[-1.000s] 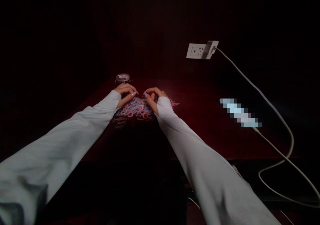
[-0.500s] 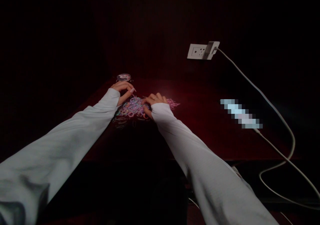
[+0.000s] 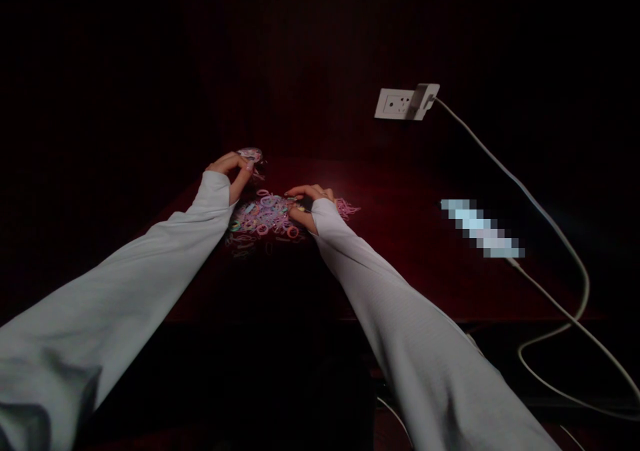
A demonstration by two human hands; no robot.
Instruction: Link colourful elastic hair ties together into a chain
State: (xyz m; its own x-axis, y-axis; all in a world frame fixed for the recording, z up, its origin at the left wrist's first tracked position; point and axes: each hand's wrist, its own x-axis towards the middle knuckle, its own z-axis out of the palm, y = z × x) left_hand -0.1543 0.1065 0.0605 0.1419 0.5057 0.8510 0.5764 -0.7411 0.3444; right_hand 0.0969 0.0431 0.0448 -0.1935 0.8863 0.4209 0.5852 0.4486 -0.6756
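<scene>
A heap of small coloured elastic rings (image 3: 263,215) lies on a dark red table (image 3: 400,264). My left hand (image 3: 231,169) is raised at the heap's far left, its fingers curled and pinched close to a small round clear jar (image 3: 251,155). What the fingers hold is too small to make out. My right hand (image 3: 304,199) rests on the right side of the heap, fingers bent down among the rings. Both arms wear pale long sleeves.
A white wall socket (image 3: 395,103) with a plugged charger (image 3: 423,99) sits on the dark wall. Its white cable (image 3: 555,237) runs down to a blurred-out flat object (image 3: 481,228) on the table's right side. The room is very dark.
My left hand has lifted off the heap and moved back-left to the jar. My right hand has stayed on the rings, shifting slightly.
</scene>
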